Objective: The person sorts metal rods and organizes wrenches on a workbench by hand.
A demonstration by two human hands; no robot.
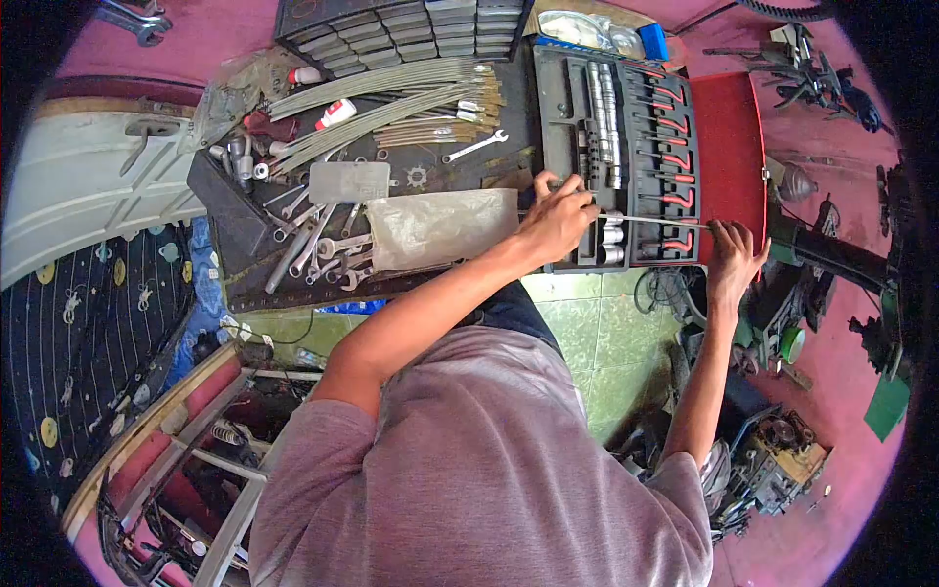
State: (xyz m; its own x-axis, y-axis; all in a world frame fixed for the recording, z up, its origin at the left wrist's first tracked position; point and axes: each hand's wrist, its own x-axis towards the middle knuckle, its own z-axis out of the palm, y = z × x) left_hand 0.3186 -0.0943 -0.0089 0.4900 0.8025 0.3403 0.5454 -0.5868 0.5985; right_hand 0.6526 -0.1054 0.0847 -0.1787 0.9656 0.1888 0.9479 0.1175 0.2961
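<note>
A long thin metal rod (655,222) lies across the lower part of the black socket and screwdriver tray (558,147). My left hand (560,223) is at its left end, over the tray's lower left part, with fingers bent; what they grip is hidden. At the rod's right end, by the red lid (729,147), my right hand (736,256) has its fingers closed round the rod. Sockets (612,237) sit just below the rod, and red-handled screwdrivers (677,157) stand in a column above it. A cloudy plastic sheet (445,230) lies under my left forearm.
Wrenches (318,245) are piled at the bench's left front, and another wrench (476,146) lies farther back. Bundles of thin rods (381,93) lie before a drawer cabinet (401,34). A vise-like metal arm (841,256) stands at the right. Metal parts (782,450) sit at lower right.
</note>
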